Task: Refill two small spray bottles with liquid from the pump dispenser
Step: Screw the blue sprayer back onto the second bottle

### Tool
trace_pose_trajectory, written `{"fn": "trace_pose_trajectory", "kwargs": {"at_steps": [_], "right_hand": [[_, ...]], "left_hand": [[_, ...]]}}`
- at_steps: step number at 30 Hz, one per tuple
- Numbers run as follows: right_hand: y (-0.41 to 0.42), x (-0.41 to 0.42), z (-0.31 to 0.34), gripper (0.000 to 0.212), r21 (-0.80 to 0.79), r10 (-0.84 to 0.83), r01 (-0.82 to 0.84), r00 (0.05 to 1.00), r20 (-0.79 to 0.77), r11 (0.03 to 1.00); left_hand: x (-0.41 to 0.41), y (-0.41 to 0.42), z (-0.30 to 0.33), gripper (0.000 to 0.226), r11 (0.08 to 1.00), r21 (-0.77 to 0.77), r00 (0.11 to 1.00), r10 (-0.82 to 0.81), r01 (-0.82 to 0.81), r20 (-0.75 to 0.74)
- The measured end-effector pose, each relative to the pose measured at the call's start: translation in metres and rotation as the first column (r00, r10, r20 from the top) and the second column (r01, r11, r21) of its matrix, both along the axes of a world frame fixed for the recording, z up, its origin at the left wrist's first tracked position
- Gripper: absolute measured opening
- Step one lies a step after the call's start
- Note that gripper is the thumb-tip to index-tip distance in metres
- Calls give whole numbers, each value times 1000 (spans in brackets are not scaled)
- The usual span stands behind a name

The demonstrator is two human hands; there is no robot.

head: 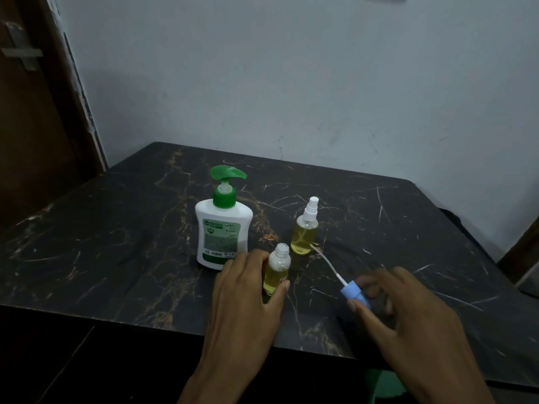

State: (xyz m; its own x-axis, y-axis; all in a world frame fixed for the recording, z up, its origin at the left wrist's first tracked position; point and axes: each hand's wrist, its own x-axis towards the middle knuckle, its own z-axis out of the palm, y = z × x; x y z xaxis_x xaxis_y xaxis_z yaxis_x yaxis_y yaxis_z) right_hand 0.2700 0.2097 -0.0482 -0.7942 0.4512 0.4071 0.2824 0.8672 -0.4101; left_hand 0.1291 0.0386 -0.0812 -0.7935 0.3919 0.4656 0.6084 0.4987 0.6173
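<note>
Head: pump dispenser [222, 228] behind open bottle [277, 268].

It looks like a plain room in a home. A black marble-pattern table [116, 228] stands in the corner against a bare pale blue painted wall [291, 83], beside a dark brown wooden door [32, 126] with a metal latch [22, 51].

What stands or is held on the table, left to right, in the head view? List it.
Pump dispenser → left hand → open small spray bottle → capped spray bottle → blue spray cap → right hand.
</note>
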Motion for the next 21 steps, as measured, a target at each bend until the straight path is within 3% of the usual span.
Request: {"fn": "trace_pose_trajectory", "kwargs": {"at_steps": [21], "right_hand": [[4, -16, 94, 23, 112, 276, -269, 959, -58, 957]], "left_hand": [[-2, 1, -8, 23, 998, 65, 999, -30, 28, 30]]}}
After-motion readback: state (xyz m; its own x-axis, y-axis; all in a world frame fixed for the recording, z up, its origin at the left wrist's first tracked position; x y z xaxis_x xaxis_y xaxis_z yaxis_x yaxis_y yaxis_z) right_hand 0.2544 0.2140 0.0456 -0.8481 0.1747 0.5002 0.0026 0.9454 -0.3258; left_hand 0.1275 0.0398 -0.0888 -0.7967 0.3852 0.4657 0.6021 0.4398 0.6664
